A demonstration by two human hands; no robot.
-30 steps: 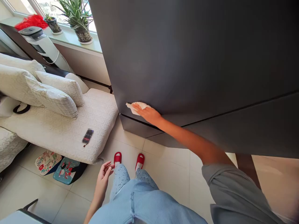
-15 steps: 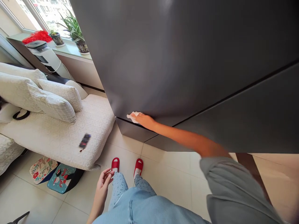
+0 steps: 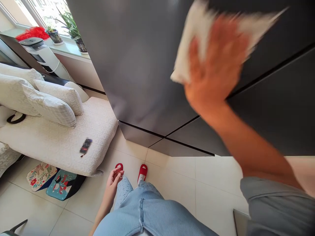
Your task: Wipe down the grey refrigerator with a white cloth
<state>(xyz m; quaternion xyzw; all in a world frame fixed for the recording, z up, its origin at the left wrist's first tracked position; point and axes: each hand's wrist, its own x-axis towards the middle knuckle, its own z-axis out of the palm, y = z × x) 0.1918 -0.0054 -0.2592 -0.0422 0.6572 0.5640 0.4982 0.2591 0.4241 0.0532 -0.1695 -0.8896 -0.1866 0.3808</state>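
Observation:
My right hand (image 3: 216, 62) is blurred with motion and presses a folded white wiping cloth (image 3: 194, 49) against the dark grey refrigerator door (image 3: 142, 72), high up and close to the camera. Below it, thin black seams separate the door from the lower drawer panels (image 3: 177, 147). My left hand (image 3: 113, 182) hangs by my left thigh, fingers loosely curled, touching nothing and holding nothing.
To the left stands a cream sofa (image 3: 59, 144) with pillows and a pixelated object on it. Patterned mats (image 3: 41, 177) lie on the tile floor (image 3: 216, 177), near my red slippers (image 3: 142, 172). Potted plants (image 3: 55, 36) line the windowsill behind a white tower fan (image 3: 41, 54).
My right hand with the cloth has swept up the door from its lower left corner and now looms nearer the camera. The view has shifted slightly; my left hand stays by my thigh.

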